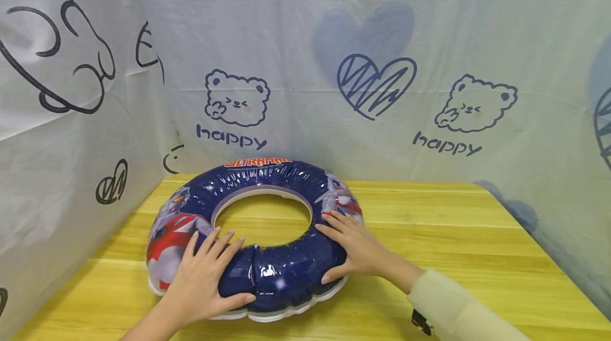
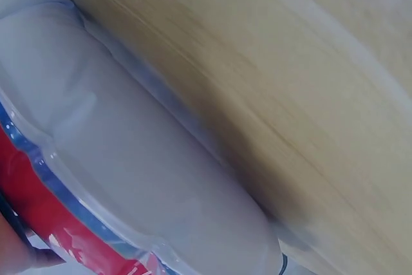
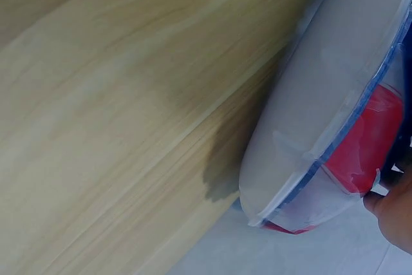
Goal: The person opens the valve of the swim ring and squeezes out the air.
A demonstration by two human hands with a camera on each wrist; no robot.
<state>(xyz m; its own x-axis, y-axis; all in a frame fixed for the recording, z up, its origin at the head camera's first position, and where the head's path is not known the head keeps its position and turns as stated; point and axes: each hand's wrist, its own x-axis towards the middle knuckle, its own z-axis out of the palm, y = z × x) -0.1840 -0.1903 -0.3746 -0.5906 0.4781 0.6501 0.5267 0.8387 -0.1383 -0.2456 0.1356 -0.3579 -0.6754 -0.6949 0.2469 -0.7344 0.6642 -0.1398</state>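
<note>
An inflated swim ring, dark blue with red and silver figures and "ULTRAMAN" lettering at its far side, lies on the wooden table. My left hand rests on its near left part, fingers spread toward the hole and thumb pointing right. On the near right part lies my right hand, fingers straight over the top and thumb along the near side. Both wrist views show the ring's plain white underside bulging near the tabletop, with a seam between white and printed vinyl.
The yellow wood-grain table extends to the right of the ring. White curtains printed with bears, hearts and "happy" hang behind and along the sides. A dark object shows under the right sleeve.
</note>
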